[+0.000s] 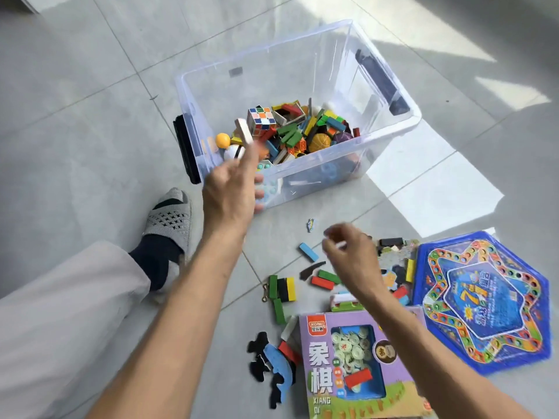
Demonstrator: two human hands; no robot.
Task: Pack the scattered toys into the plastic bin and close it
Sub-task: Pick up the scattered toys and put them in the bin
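Head view: one bin (390, 122), two hands (230, 192) (351, 252).

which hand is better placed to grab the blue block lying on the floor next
Right. The right hand hovers just beside the blue block among the scattered pieces, while the left hand is up at the plastic bin, fingers spread by a white block.

The single head-worn view looks steeply down and forward from close above the grey tiled floor (90, 86), past both forearms.
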